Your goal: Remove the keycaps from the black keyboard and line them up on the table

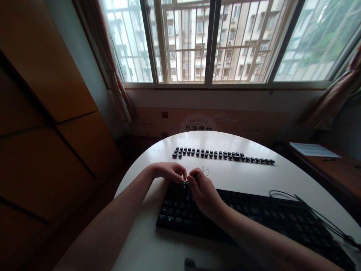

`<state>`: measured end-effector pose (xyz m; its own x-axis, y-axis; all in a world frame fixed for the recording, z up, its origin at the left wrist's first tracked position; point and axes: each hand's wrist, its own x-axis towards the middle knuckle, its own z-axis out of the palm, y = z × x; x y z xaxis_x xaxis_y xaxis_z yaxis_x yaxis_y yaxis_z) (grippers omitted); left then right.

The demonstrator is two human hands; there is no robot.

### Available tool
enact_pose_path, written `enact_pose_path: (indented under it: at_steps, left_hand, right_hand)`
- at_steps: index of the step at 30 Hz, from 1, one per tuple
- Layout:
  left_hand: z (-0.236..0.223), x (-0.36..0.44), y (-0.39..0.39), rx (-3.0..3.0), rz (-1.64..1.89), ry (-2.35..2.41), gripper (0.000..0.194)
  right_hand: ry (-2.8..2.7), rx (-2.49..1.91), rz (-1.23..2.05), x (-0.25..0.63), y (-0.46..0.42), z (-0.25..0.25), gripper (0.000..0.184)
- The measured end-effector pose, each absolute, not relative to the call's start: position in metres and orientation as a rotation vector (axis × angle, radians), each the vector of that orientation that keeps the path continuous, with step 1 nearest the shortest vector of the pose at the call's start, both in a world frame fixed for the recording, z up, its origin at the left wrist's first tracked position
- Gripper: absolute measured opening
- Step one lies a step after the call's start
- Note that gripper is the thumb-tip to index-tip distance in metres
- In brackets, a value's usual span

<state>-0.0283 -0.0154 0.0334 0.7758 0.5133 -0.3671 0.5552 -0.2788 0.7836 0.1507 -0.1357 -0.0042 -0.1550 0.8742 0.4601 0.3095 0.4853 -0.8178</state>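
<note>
Over the upper left corner of a black keyboard (254,211), my two hands meet with fingertips close together. My right hand (203,190) is closed around a wire keycap puller (204,172), whose thin bent wires stick out above the fingers. Its dark handle is mostly covered by the hand. My left hand (172,172) has its fingers curled in a pinch beside the right fingertips. A small dark piece shows below the left fingertips, too hidden to name. Beyond the hands, loose black keycaps (216,154) stand in rows on the white round table (143,177).
The keyboard's cable (321,216) lies coiled over its right end. A small dark ridged object (189,262) sits at the near edge of view. To the right is a brown desk (338,165) with a paper (314,149). Wooden cabinets (42,158) stand left.
</note>
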Motion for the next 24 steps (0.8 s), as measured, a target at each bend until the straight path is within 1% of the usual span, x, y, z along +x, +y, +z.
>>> enact_pose_path:
  at_steps: [3,8,14,17,20,22,24]
  left_hand:
    - [0.036,-0.032,-0.014,1.724,-0.003,0.691,0.043]
    - [0.04,-0.031,-0.014,1.677,0.028,0.599,0.036]
    - [0.036,-0.032,-0.011,1.7,0.002,0.671,0.033]
    - [0.035,-0.039,-0.007,1.715,0.048,0.716,0.034]
    - [0.035,-0.046,-0.003,1.729,0.205,0.772,0.038]
    - [0.032,-0.048,0.002,1.719,0.418,0.838,0.04]
    - [0.028,-0.048,0.008,1.704,0.667,0.919,0.038]
  right_hand:
    - [-1.68,-0.994,0.672,0.151,-0.135,-0.004,0.014]
    - [-1.772,-1.005,0.57,0.149,-0.141,0.0,0.011]
    - [-1.94,-1.167,0.318,0.148,-0.142,-0.001,0.009]
    - [-1.987,-1.201,0.18,0.149,-0.141,-0.001,0.009]
    - [-2.011,-1.167,0.066,0.148,-0.143,0.006,0.01]
    - [-2.021,-1.123,0.011,0.148,-0.145,0.018,0.008]
    - [-2.019,-1.081,-0.015,0.151,-0.15,0.036,0.008]
